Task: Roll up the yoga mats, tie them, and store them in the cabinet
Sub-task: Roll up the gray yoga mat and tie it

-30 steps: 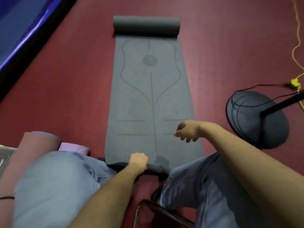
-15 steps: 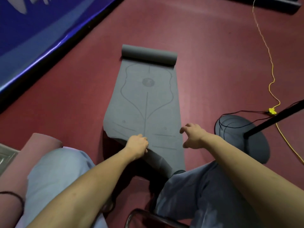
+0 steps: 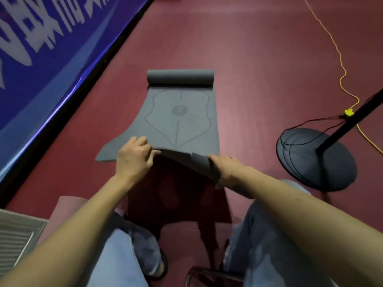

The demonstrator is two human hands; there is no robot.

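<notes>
Grey yoga mat [image 3: 180,121], one, lies half-rolled on the red floor [image 3: 248,59]. Two hands, left hand [image 3: 133,157] and right hand [image 3: 224,165], grip its lifted near edge.

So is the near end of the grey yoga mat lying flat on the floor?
No, both hands, left and right, hold the grey yoga mat's near end lifted.

arms: both of yours are bare from the lower edge of the frame up to the wrists, with no sleeve in view.
left hand [image 3: 134,156]: bare, no glove or ring that you can make out.
right hand [image 3: 224,165]: bare as well, only partly in view.
trousers [image 3: 267,241]: light blue denim with visible seams, filling the lower centre and lower right of the frame.
footwear [image 3: 163,268]: a dark shoe or sandal edge, too blurred to tell.
</notes>
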